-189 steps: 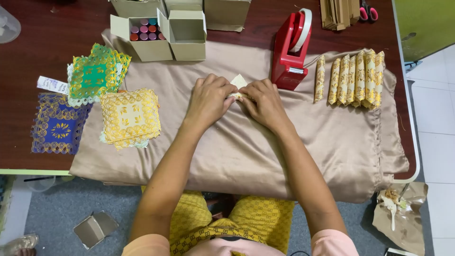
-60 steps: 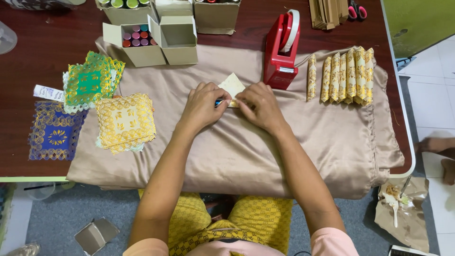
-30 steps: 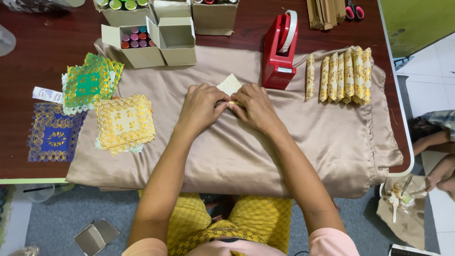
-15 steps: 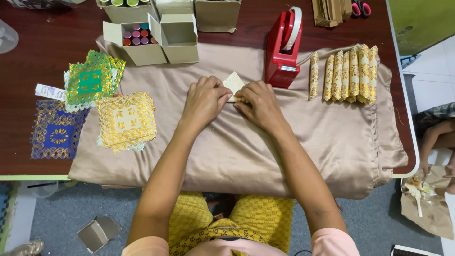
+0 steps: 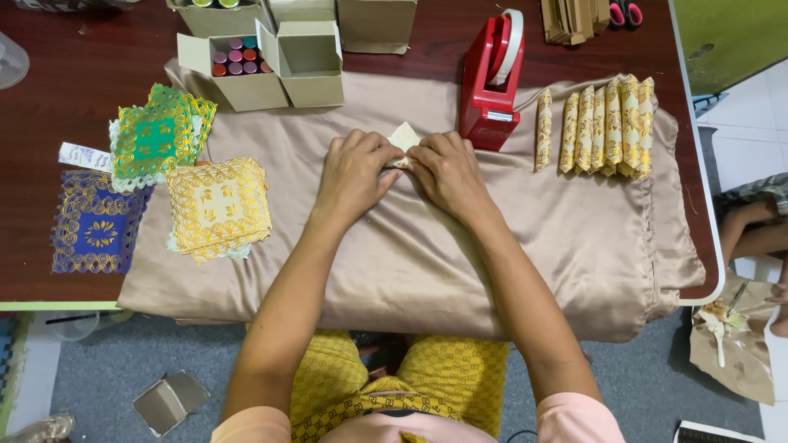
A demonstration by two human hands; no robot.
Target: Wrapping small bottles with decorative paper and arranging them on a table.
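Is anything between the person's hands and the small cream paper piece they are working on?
Nothing visible: the left hand and right hand both already pinch the cream paper piece on the tan cloth.

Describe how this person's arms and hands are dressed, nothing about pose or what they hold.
Both arms are bare from the shoulders down. Short pale pink sleeves cover only the shoulders. The left hand and right hand wear no gloves; no rings, watch or bracelets show on the wrists. Nails look short and unpainted.
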